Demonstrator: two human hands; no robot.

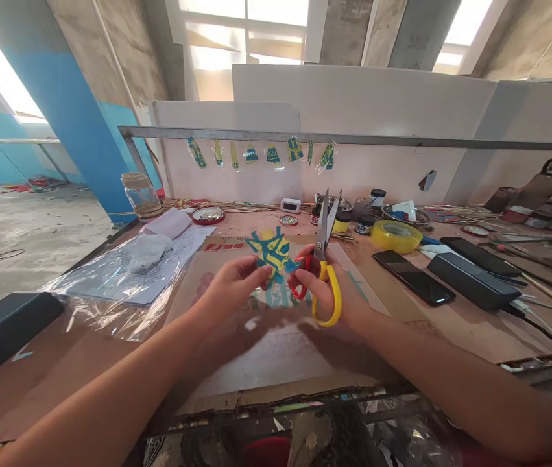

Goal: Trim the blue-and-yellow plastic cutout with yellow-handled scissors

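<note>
the cutout (pixel 268 248), blue and yellow with jagged edges, is held up over the cardboard (pixel 229 244), which has a pale sheet (pixel 256 363) lying on it. the left hand (pixel 234 282) pinches the near left part of the cutout between thumb and fingers. the right hand (pixel 323 295) holds the scissors (pixel 322 246), blades parted and pointing up and away, the red and yellow handles about the hand. its thumb and forefinger are drawn close together at the right edge of the cutout; i cannot tell whether they pinch it too.

left of the cardboard lie papers (pixel 161 285), a crumpled white tissue (pixel 149 253) and, farther out, a dark case (pixel 8 331). right of the cardboard are a black phone (pixel 414 277), a dark box (pixel 473 282) and a roll of yellow tape (pixel 396 235). beyond the cardboard sits a small white clock (pixel 290 205), with painted pieces (pixel 272 154) in a row along a metal bar (pixel 377 139) above.
</note>
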